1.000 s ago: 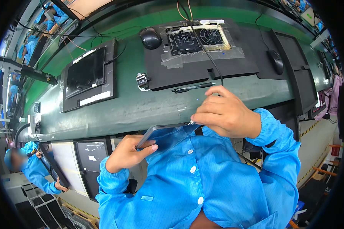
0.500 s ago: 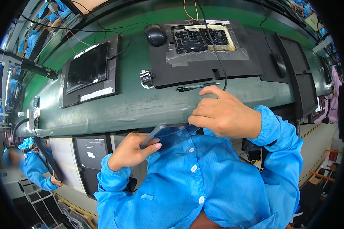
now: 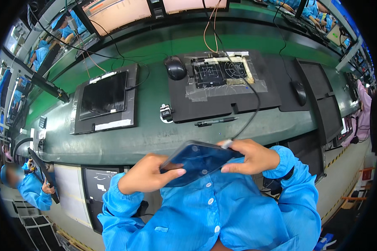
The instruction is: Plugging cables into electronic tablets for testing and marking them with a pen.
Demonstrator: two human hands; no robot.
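A dark, glossy tablet (image 3: 197, 161) is held tilted in front of my chest, its screen reflecting my blue smock. My left hand (image 3: 148, 172) is closed on its left end, thumb over the glass and fingers behind. At the right end, my right hand (image 3: 253, 158) grips the tablet with the thumb on its face. By the right fingertips, a cable's pale plug (image 3: 227, 144) meets the tablet's upper edge; whether it is fully seated I cannot tell. From there the grey cable (image 3: 255, 111) runs up over the bench.
On the green bench (image 3: 148, 138) lie a pen (image 3: 216, 122), a small counter (image 3: 166, 113) and a black mouse (image 3: 175, 67). A black foam pad (image 3: 209, 109) bears taped target panels. Left stands a mounted screen (image 3: 103, 95); right, a second mouse (image 3: 298, 93) and black tray (image 3: 329, 109). A co-worker (image 3: 27, 190) holds a dark panel.
My right hand has come down to the tablet's right end, with the cable plug now at its upper edge. The tablet's face is turned more into view. The whole view has shifted upward.
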